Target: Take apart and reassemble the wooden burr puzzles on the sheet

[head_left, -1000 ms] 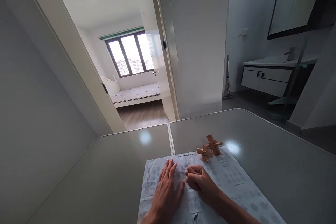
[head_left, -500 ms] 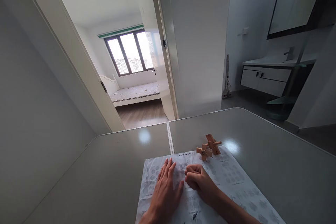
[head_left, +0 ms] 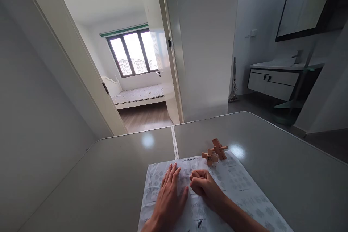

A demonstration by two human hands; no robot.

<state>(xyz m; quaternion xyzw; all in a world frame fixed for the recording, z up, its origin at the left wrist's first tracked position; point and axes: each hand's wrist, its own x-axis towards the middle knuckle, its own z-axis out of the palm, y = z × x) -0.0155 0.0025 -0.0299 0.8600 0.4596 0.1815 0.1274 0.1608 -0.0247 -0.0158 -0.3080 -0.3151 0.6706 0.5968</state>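
My left hand [head_left: 169, 196] lies flat on a large printed paper sheet [head_left: 239, 201], its fingers stretched out and the thumb apart. My right hand [head_left: 203, 184] rests on the same sheet just to the right, closed in a fist with the thumb folded in; nothing shows out of it. Beyond the fist, at the sheet's far edge, stands a small wooden model [head_left: 219, 149] of crossed flat pieces and rods, like a toy plane. Neither hand touches it. A small dark mark [head_left: 199, 223] is on the sheet near the front; I cannot tell if it is printed.
The sheet lies on a grey glossy table [head_left: 114, 174] with a pale seam [head_left: 174, 143] running away from me. Past the table, an open door [head_left: 160, 50] leads to a room with a bed [head_left: 138, 96]. A washbasin cabinet [head_left: 273, 81] and a mop [head_left: 233, 79] are at the right.
The view has shifted slightly, so everything sits a little further left. Both hands and the wooden model keep their places on the sheet.
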